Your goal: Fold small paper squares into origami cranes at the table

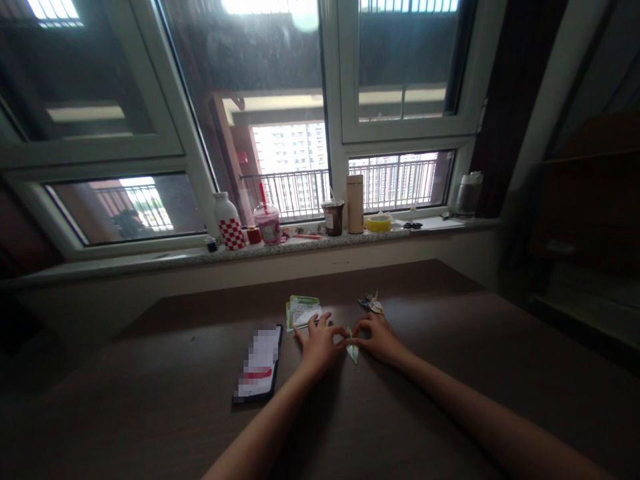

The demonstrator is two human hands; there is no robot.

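Both of my hands rest on the dark wooden table (150, 413) and meet over a small folded paper piece (353, 350). My left hand (319, 345) pinches its left side with thumb and forefinger, the other fingers spread toward a green and white paper sheet (301, 310). My right hand (380, 337) is curled and pinches the piece's right side. A finished folded paper figure (371, 303) lies just beyond my right hand.
A phone (259, 363) lies face up left of my left hand. The windowsill (150, 257) holds a checked bottle (229, 222), a pink drink cup (269, 223), a brown cup (333, 217), a tall beige flask (355, 203), a yellow tape roll (379, 222) and scissors (413, 225).
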